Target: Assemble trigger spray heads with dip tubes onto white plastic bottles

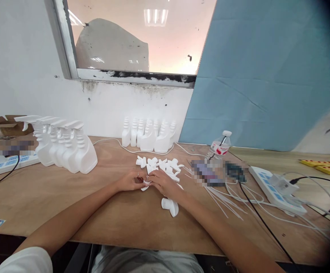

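Observation:
My left hand (131, 181) and my right hand (162, 183) meet over the middle of the wooden table. Their fingers are closed around a small white plastic spray-head part (145, 187), mostly covered by the fingertips. Just beyond my hands lies a loose pile of white spray-head pieces (162, 163). Another white spray-head shell (170, 206) rests on the wood below my right wrist.
White spray bottles with trigger heads (65, 148) stand at the left. Several headless white bottles (150, 136) line the wall. To the right are a clear drink bottle (222, 146), thin white tubes (224, 203) and a power strip (277, 191) with cables.

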`<state>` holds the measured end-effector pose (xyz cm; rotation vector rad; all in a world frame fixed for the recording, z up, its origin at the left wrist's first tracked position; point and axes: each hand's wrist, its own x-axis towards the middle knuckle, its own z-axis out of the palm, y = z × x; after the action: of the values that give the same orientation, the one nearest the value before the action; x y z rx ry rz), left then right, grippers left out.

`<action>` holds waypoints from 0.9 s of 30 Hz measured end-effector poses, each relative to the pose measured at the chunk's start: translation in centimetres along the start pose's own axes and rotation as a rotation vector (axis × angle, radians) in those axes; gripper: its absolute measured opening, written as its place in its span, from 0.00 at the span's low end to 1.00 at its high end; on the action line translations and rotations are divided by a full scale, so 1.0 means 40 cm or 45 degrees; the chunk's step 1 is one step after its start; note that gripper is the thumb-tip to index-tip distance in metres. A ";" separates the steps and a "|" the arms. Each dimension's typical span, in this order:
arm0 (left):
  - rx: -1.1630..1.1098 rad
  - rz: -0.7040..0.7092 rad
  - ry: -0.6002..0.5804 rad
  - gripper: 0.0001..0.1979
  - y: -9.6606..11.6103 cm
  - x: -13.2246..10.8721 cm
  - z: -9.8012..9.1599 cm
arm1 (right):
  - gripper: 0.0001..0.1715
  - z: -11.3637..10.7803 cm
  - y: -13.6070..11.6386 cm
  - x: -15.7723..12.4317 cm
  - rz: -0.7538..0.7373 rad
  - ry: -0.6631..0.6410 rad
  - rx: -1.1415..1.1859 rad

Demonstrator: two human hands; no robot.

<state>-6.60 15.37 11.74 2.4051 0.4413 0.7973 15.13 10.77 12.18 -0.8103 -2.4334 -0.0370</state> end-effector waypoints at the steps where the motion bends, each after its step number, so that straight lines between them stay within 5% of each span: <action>1: 0.004 0.001 0.000 0.13 -0.001 -0.001 0.000 | 0.09 -0.002 -0.001 -0.001 0.010 -0.011 0.008; 8: 0.051 -0.095 0.037 0.12 -0.008 -0.011 0.010 | 0.14 -0.092 0.060 -0.030 0.182 0.083 -0.206; 10: 0.066 -0.084 0.027 0.13 -0.005 -0.011 0.011 | 0.14 -0.138 0.101 -0.051 0.416 -0.041 -0.416; 13: 0.102 -0.023 -0.001 0.12 -0.001 -0.007 0.010 | 0.13 -0.194 0.167 -0.095 1.014 -0.280 -0.634; 16: 0.096 -0.004 -0.005 0.10 0.000 -0.003 0.008 | 0.13 -0.217 0.218 -0.142 1.255 -0.357 -0.652; 27: 0.080 0.005 0.000 0.10 0.007 -0.005 0.007 | 0.13 -0.220 0.259 -0.174 1.361 -0.244 -0.632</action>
<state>-6.55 14.95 11.62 2.4647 0.4677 0.7960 29.94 13.72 14.37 -2.3083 -1.8505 -0.1595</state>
